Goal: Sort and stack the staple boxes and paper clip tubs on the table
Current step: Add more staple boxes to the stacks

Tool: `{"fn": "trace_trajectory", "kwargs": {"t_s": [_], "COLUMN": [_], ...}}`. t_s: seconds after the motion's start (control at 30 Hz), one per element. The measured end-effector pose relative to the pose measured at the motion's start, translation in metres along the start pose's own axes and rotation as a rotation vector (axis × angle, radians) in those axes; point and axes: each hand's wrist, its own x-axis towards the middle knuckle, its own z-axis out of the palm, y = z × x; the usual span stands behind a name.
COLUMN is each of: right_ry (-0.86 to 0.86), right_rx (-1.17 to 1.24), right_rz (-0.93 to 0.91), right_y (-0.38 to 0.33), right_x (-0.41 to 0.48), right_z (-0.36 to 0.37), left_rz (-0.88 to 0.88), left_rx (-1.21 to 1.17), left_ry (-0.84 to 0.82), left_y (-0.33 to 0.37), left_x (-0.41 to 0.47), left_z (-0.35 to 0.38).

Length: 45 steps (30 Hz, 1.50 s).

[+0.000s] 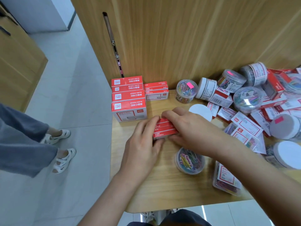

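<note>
Both hands (143,141) (190,129) grip flat red cardboard staple boxes (164,129).

Likely an office: a wooden tabletop (162,185) with a wood partition (179,38) behind it, grey tiled floor (73,95) left of it.

Both hands (146,141) gripping small red staple boxes (164,129), wooden table (162,190)

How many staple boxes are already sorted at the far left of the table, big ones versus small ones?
Big staple boxes: 4
Small staple boxes: 3
Total: 7
Not counted: the held boxes, gripped by the left hand and right hand.
</note>
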Motion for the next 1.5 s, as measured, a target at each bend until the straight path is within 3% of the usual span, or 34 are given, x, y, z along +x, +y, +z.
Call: {"fn": "trace_trajectory", "kwargs": {"t_s": [0.13, 0.27, 0.33, 0.47, 0.57, 0.67, 0.8, 0.87, 1.03, 1.13, 1.27, 1.37, 1.43, 1.5], "right_ry": [0.033, 0.075, 0.073, 0.033, 0.065, 0.060, 0.138, 0.203, 0.367, 0.419, 0.305, 0.305, 0.317, 0.330], "right_rx": [0.073, 0.545, 0.626, 0.029, -0.243, -0.282, -0.259, -0.232, -0.093, 0.069, 0.572, 0.924, 0.932, 0.779], "right_rz": [0.060, 0.275, 0.330, 0.199, 0.160, 0.129, 0.180, 0.228, 0.263, 0.255, 0.257, 0.390, 0.403, 0.362], "right_y": [-0.001, -0.002, -0.003, -0.008, -0.001, 0.002, 0.007, 0.009, 0.005, -0.001, -0.010, -0.013, -0.012, -0.013], "right_x": [-0.008, -0.016, -0.021, -0.015, 0.002, 0.013, 0.028, 0.036, 0.045, 0.043, 0.041, 0.042, 0.042, 0.044], "right_z": [0.006, 0.005, 0.004, 0.007, 0.001, -0.007, -0.002, 0.004, 0.019, 0.020, 0.013, 0.005, 0.006, 0.009], "left_rz": [-0.015, -0.054, -0.080, -0.043, -0.022, -0.052, 0.036, -0.009, -0.478, -0.549, -0.445, -0.444, -0.437, -0.404], "left_rx": [0.022, 0.015, 0.003, 0.005, 0.007, -0.025, -0.133, -0.270, -0.824, -1.088, -0.937, -0.892, -0.865, -0.814], "left_ry": [0.064, 0.102, 0.122, 0.150, 0.141, 0.164, 0.403, 0.496, 0.327, 0.190, 0.161, 0.189, 0.183, 0.176], "left_y": [0.007, 0.008, 0.008, 0.012, 0.013, 0.015, 0.016, 0.011, -0.020, -0.029, -0.021, -0.020, -0.021, -0.020], "left_x": [0.005, -0.001, -0.005, 0.000, 0.005, 0.003, -0.007, -0.002, 0.043, 0.060, 0.063, 0.065, 0.065, 0.064], "left_z": [0.006, 0.006, 0.006, 0.010, 0.008, -0.002, -0.041, -0.060, -0.072, -0.066, -0.054, -0.053, -0.053, -0.053]}}
